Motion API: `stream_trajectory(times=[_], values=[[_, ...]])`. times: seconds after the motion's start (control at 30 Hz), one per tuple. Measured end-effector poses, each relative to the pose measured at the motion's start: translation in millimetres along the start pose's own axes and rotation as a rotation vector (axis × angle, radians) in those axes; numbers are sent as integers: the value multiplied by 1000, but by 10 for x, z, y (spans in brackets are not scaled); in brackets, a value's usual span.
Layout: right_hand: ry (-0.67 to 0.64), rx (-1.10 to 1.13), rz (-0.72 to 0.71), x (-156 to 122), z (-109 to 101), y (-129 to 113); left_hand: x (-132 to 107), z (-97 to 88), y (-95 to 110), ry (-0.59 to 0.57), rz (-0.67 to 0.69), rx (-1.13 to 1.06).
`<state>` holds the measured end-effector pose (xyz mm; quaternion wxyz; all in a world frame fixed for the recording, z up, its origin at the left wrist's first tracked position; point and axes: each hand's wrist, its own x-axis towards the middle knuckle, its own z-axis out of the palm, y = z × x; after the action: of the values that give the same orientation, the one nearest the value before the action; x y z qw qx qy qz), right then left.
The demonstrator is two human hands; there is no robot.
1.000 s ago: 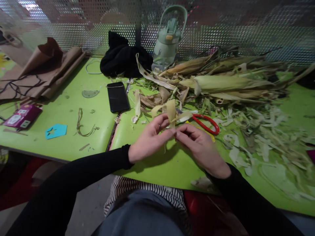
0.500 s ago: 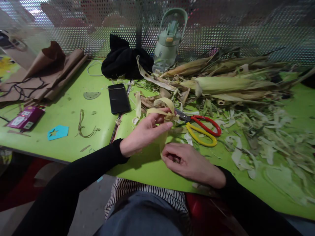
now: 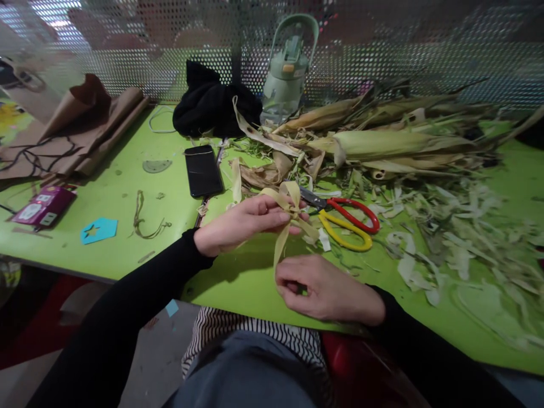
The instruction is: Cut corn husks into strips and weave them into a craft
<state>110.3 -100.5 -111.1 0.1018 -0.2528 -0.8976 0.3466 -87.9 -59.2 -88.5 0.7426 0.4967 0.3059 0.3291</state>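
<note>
My left hand is closed on a pale yellow corn husk strip, which is looped into a bow-like shape at the fingertips. One tail of the strip hangs down to my right hand, whose thumb and fingers pinch its lower end. Just beyond the hands lie scissors with one red and one yellow handle; their blades point toward the loops. Part of the strip is hidden behind my left fingers.
A heap of dried corn husks fills the back right, with shredded scraps in front. A phone, black cloth and green bottle stand or lie behind. Left are brown paper and a purple box.
My left hand has turned, and the loops now spread upward and face me more openly. My right hand has stayed in almost the same place, still pinching the tail.
</note>
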Motion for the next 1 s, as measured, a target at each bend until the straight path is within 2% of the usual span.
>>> stream_trajectory(times=[0.13,0.2,0.23,0.37,0.43,0.5,0.6,0.73,0.9,1.0], values=[[-96,47,-48,9,47,-34,18,92,-66,5,-27,-137],[-45,94,19,14,19,-34,19,103,-78,15,-27,-121],[35,130,92,16,-8,-23,19,103,-77,21,-19,-101],[511,378,396,14,-122,85,17,105,-43,53,92,30],[649,539,418,5,-137,144,14,119,-29,69,109,120],[723,667,387,-8,-127,175,7,134,-34,71,67,215],[761,699,348,-22,-116,158,-11,154,-71,50,29,393],[706,608,398,-9,-142,100,-33,204,-120,50,58,636],[760,699,376,-4,-119,127,-39,251,-164,92,63,634],[801,699,350,-14,-77,166,-41,255,-198,54,66,567]])
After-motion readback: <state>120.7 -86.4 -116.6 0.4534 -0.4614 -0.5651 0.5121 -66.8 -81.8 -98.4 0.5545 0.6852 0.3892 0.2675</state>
